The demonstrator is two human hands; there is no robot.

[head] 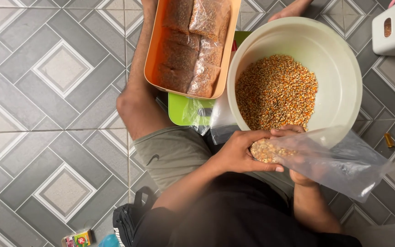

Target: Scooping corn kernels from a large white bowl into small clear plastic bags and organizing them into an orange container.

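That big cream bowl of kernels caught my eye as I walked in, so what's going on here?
A person sitting on the grey patterned tile floor holds a clear plastic bag at the near rim of the round cream plastic bowl, which holds orange and yellow dried corn kernels. The left hand cups a small heap of kernels at the bag's mouth; the right hand grips the bag, showing through the plastic. Beside the bowl, an orange rectangular plastic tray holds several filled bags.

One bowl (344, 68), two bins (152, 55) (382, 39), two hands (241, 153) (298, 169).
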